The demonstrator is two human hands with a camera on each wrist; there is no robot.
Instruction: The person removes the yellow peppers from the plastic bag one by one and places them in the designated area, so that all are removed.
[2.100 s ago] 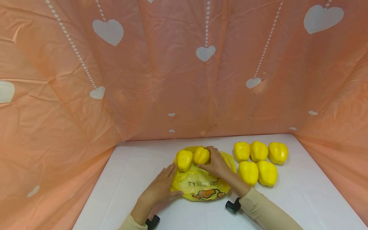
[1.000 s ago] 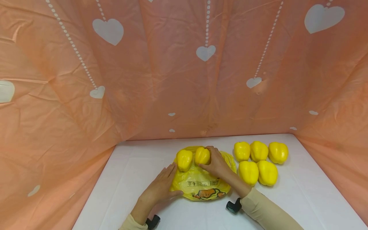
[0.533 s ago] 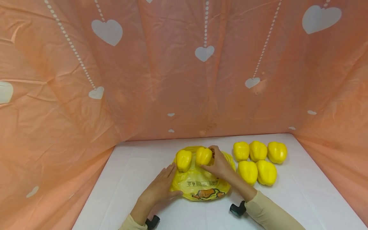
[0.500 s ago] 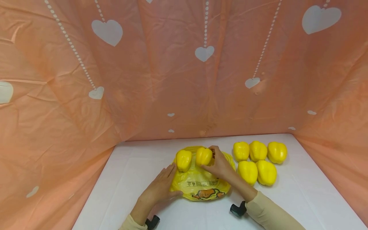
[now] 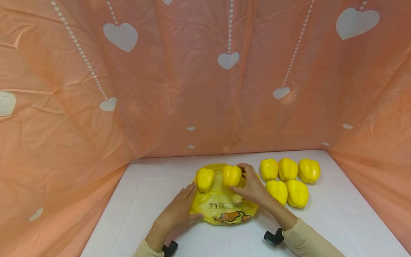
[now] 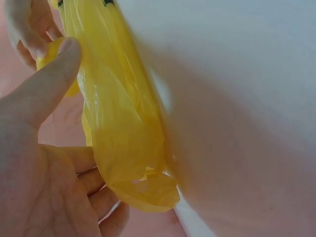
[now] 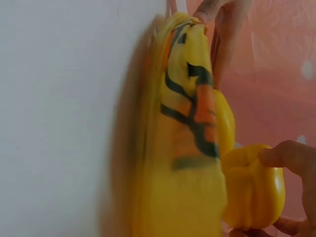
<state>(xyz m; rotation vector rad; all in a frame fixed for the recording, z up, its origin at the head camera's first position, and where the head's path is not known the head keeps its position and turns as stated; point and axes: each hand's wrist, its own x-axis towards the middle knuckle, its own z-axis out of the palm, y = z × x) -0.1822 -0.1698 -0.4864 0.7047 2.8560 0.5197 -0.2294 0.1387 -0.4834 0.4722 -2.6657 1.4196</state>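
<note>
In the head view, a crumpled yellow plastic bag (image 5: 219, 198) with an orange print lies on the white table. Two yellow bell peppers are on it. The right hand (image 5: 252, 188) holds one bell pepper (image 5: 231, 175) between thumb and fingers; in the right wrist view the thumb presses the top of that pepper (image 7: 254, 192). The other bell pepper (image 5: 204, 179) sits at the bag's left part. Against the bag's left edge rests the left hand (image 5: 178, 206), fingers straight and thumb spread. The left wrist view shows its thumb and fingers touching the bag (image 6: 126, 133).
Several more yellow bell peppers (image 5: 297, 193) stand in two rows right of the bag, close to the right forearm. The white table (image 5: 147, 182) ends at an orange curtain (image 5: 205, 100) with white hearts at the back and sides.
The right hand has moved right across the bag with its bell pepper, widening the gap to the other one. The left hand has stayed in place.
</note>
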